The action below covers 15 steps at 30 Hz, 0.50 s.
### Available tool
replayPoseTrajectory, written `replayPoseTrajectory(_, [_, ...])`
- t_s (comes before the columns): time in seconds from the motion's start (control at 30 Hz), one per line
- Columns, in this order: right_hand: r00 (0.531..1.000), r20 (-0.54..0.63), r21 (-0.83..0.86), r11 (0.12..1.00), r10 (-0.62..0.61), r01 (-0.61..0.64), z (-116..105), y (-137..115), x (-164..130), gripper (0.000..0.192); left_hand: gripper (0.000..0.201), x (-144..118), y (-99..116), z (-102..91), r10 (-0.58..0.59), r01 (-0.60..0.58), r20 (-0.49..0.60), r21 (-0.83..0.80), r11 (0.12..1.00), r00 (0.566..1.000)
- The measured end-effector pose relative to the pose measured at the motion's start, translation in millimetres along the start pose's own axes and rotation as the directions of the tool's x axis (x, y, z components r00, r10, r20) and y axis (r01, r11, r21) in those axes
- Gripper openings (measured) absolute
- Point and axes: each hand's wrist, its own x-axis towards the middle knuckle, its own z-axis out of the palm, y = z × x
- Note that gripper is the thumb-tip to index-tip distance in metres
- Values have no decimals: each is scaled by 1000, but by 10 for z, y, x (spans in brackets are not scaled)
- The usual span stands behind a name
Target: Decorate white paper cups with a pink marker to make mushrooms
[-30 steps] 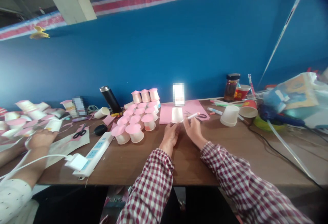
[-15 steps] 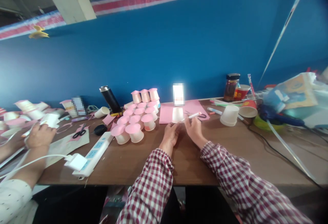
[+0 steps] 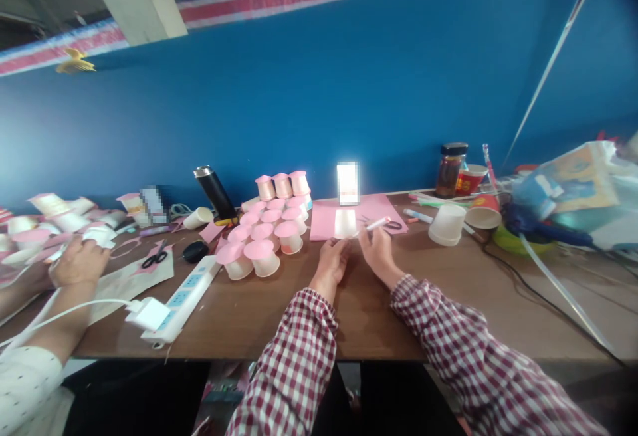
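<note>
A white paper cup [image 3: 345, 224] stands upside down in front of me, its rim toward the table's near side. My left hand [image 3: 332, 261] has its fingers closed at the cup's lower edge, steadying it. In my right hand [image 3: 377, 250] is a white marker [image 3: 379, 223], pinched like a pen and pointing left, with its tip end close to the cup. Beneath and behind the cup lies a pink paper sheet [image 3: 323, 218]. Scissors [image 3: 393, 224] rest on that sheet, partly covered by my right hand and the marker.
Several cups with pink paper tops [image 3: 259, 250] stand to the left, beside a white power strip [image 3: 182, 303] and black flask [image 3: 214, 193]. A co-worker's hand [image 3: 80, 260] holds a white cup at far left. Stacked cups [image 3: 447, 224], a jar [image 3: 451, 170] and a blue glue gun [image 3: 543, 230] sit right.
My hands, the cup and the marker are nearly still. At the far left, the co-worker's hands and the white cup have shifted slightly.
</note>
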Motion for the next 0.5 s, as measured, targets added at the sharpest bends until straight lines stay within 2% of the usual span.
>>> replayPoseTrajectory(0.5, [1000, 18, -16, 1000, 8, -8, 36, 22, 10, 30, 16, -21, 19, 39, 1, 0, -33, 24, 1000, 999])
